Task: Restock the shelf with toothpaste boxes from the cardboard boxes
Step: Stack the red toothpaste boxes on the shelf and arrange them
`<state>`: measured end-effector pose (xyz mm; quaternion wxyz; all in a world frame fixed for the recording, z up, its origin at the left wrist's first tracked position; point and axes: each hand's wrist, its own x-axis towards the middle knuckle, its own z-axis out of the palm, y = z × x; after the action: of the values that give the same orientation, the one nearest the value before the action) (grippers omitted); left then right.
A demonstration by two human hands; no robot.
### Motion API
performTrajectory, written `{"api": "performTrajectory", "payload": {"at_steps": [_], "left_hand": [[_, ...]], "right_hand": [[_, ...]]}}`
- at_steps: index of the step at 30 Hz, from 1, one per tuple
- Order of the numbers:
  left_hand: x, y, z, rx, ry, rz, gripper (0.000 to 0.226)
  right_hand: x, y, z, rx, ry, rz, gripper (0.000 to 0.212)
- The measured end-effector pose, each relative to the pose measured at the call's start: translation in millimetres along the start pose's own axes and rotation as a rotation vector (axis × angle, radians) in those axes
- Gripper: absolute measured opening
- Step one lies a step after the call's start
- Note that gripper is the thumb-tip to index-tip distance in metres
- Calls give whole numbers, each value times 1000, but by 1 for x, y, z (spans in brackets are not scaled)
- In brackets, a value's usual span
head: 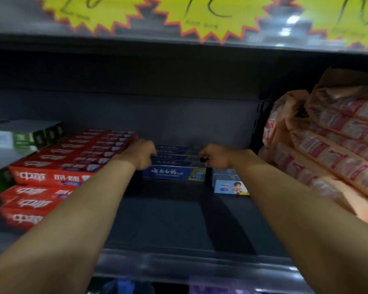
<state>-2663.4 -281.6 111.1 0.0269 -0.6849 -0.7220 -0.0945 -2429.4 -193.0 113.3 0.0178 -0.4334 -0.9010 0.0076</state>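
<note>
1. Both hands reach deep into the shelf and grip a stack of blue toothpaste boxes at its two ends. The left hand curls over the 9 o'clock end; the right hand curls over the 3 o'clock end.
2. The stack sits at the back of the shelf, at 12 o'clock from the bare dark shelf floor, between the red boxes and a small pale box.
3. To do this step well, I judge the hands should squeeze inward evenly so that the layers stay square, set the stack flat, and keep the printed front face forward.
4. A risk: the upper boxes could slide if one end is let go first.
5. Count, blue: one front face reads plainly, and about four box tops show above it; the blur prevents an exact count.
6. Red toothpaste boxes, at 9 o'clock of the stack: roughly nine rows deep on top, with at least three layers at the front.
7. Green-and-white boxes, at far 9 o'clock: several, number unclear.
8. Small pale box with a cartoon child, at 4 o'clock of the stack: one seen for sure.
9. Pink wrapped packs, at 3 o'clock: about five.
10. Yellow starburst price tags, at 12 o'clock overhead: three.
</note>
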Motion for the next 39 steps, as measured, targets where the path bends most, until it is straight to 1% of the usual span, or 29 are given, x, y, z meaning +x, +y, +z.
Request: {"api": "performTrajectory", "payload": {"at_steps": [4,6,10,13,17,21,27,30,32,36,39], "left_hand": [[-7,-11,7,6,-74,-71,29],[-6,-10,11,-3,-95,-88,31],[1,-9,15,-24,-53,-98,29],[1,-9,15,-51,-16,-135,36],[3,-14,20,-86,-23,-158,35],[6,-14,21,-97,6,-159,33],[9,-18,22,-106,8,-160,31],[11,-19,20,-116,-17,-175,28],[13,-22,17,-120,-45,-191,26],[19,-29,12,-140,-110,-215,30],[24,-29,10,-162,-127,-212,17]], "right_hand": [[6,-11,1,-8,-29,28,39],[7,-13,1,-12,-40,34,42],[12,-11,6,12,-57,40,48],[12,-9,9,47,-55,37,50],[15,-8,11,47,-18,34,50],[14,-6,9,69,-26,51,51],[14,-6,9,114,-3,62,42],[14,-9,7,122,-14,59,40],[12,-9,4,125,-40,59,44],[8,-8,-4,143,-97,91,55],[12,-6,-7,147,-127,111,60]]}}
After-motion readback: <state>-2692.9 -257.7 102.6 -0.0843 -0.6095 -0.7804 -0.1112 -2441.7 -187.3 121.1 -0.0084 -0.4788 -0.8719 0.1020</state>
